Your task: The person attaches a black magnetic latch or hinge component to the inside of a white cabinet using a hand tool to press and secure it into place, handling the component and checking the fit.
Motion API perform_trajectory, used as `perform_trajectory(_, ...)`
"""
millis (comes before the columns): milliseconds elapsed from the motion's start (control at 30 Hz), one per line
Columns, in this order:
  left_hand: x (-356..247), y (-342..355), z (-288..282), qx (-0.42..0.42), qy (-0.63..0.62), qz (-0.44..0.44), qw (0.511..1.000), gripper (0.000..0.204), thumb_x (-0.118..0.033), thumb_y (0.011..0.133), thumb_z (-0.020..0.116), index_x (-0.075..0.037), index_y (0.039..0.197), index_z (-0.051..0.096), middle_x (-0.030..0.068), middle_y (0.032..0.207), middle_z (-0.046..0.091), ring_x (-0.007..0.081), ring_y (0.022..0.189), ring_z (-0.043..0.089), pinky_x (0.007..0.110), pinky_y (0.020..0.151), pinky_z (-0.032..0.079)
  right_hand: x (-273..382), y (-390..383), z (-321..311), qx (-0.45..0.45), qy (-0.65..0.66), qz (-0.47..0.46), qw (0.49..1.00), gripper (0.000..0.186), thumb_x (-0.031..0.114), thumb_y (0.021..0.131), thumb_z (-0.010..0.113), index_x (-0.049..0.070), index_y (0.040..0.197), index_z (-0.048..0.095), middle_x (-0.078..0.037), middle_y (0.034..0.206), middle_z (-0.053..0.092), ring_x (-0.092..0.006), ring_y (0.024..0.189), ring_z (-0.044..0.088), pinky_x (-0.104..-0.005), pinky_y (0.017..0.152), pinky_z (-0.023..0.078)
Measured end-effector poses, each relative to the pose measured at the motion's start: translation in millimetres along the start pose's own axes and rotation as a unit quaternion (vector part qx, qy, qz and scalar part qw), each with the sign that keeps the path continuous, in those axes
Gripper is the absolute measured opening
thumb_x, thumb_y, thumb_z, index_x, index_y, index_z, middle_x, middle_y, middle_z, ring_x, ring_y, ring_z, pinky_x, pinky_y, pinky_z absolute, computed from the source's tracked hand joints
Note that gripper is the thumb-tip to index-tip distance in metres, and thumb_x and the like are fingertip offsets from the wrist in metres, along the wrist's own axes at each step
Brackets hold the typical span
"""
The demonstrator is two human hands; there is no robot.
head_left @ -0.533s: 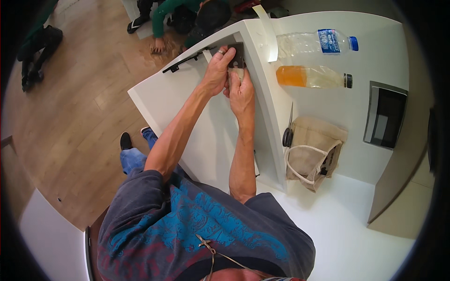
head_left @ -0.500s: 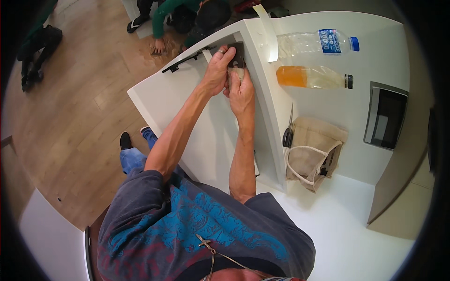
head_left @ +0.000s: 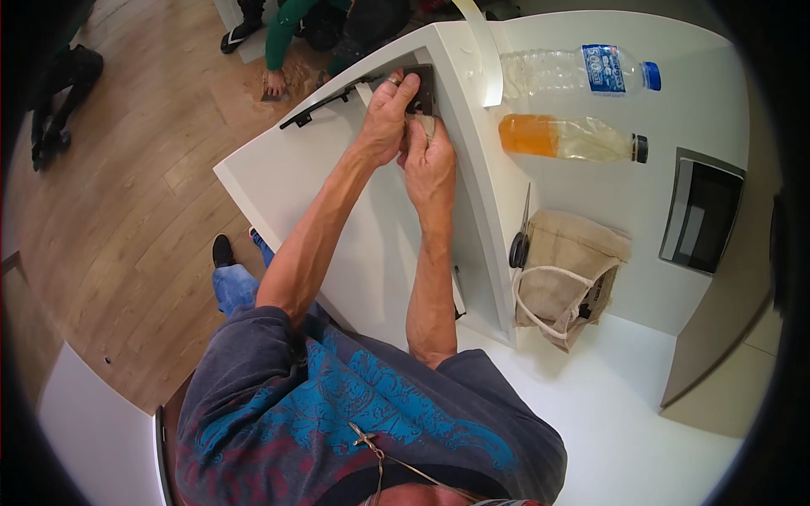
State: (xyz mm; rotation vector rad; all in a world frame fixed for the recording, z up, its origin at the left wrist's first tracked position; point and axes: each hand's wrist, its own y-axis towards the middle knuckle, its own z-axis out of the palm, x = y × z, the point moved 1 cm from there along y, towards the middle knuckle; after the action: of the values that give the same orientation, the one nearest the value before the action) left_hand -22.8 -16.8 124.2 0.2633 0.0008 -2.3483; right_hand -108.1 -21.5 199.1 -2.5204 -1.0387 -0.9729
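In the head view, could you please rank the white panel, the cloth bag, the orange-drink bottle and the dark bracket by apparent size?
1. white panel
2. cloth bag
3. orange-drink bottle, close to the bag in length but slimmer
4. dark bracket, partly hidden by the left hand and right hand

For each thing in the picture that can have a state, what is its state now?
left hand: fingers pressed on the dark bracket
right hand: pinching a small pale piece below the bracket
white panel: tilted, leaning on the counter edge
clear bottle: lying down, capped
orange bottle: lying down, capped, partly full
cloth bag: slumped, lying on the counter
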Motion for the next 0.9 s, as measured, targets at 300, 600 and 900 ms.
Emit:
perform_trajectory(300,-3,2,16,-0.028,0.008,0.028,0.999,0.033,-0.030,0.102,0.056,-0.006,0.124,0.053,0.0019,0.111,0.062,0.0085,0.097,0.056,0.026,0.084,0.049,-2,4,-3,-0.005,-0.005,-0.015,1.000,0.031,0.025,0.102,0.049,-0.002,0.112,0.060,-0.024,0.090,0.068,-0.0428,0.084,0.064,-0.0440,0.077,0.050)
perform_trajectory(600,-5,2,4,-0.001,0.034,0.007,0.999,0.030,-0.031,0.104,0.053,-0.008,0.124,0.053,0.0025,0.117,0.062,0.0119,0.104,0.060,0.030,0.089,0.052,1,2,2,-0.009,0.018,-0.031,0.999,0.029,0.024,0.102,0.049,-0.003,0.107,0.059,-0.020,0.081,0.066,-0.0366,0.071,0.064,-0.0424,0.068,0.050)
perform_trajectory(900,-8,-1,13,-0.019,0.008,0.015,1.000,0.032,-0.029,0.102,0.056,-0.004,0.122,0.053,0.0033,0.107,0.061,0.0104,0.092,0.058,0.027,0.080,0.050,10,0,0,-0.006,0.024,-0.018,1.000,0.027,0.023,0.102,0.048,-0.002,0.104,0.058,-0.015,0.072,0.063,-0.0247,0.059,0.059,-0.0379,0.059,0.048)
